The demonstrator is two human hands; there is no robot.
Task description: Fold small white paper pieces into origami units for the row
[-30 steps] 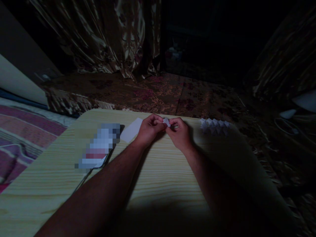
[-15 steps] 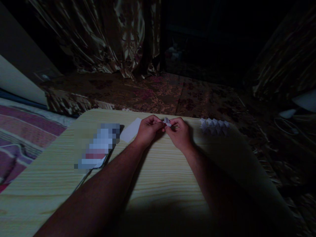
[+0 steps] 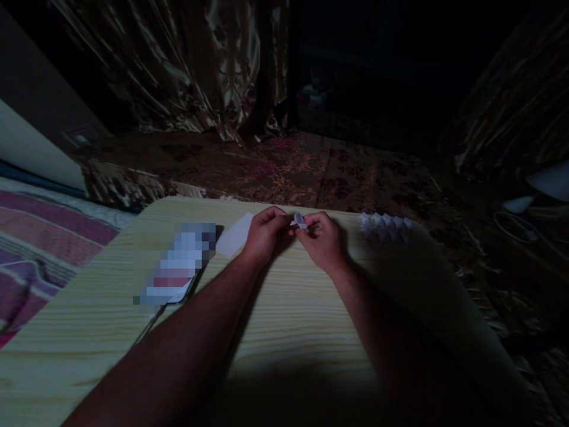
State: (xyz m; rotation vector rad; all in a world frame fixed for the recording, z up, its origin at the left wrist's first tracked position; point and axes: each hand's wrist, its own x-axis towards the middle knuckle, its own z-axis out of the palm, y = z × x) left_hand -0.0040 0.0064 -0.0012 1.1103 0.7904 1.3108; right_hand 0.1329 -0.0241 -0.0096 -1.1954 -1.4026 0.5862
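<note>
A small piece of folded white paper (image 3: 299, 221) is pinched between my two hands above the far part of the table. My left hand (image 3: 267, 232) grips its left side with thumb and fingers closed. On the other side, my right hand (image 3: 323, 237) holds the paper between thumb and forefinger. White paper sheets (image 3: 235, 235) lie flat just left of my left hand. To the right of my right hand, several small folded white paper pieces (image 3: 386, 228) stand in rows near the far right corner.
A pixelated phone-like device (image 3: 180, 261) with a cable lies on the wooden table (image 3: 302, 326) at left. Beyond the far edge is a ledge with patterned cloth (image 3: 275, 169). A striped bed cover (image 3: 40, 237) is at left, a lamp (image 3: 551, 181) at right.
The folded paper has tilted and looks wider and flatter between my fingers. My left fingertips have shifted slightly on it; my arms have stayed in place.
</note>
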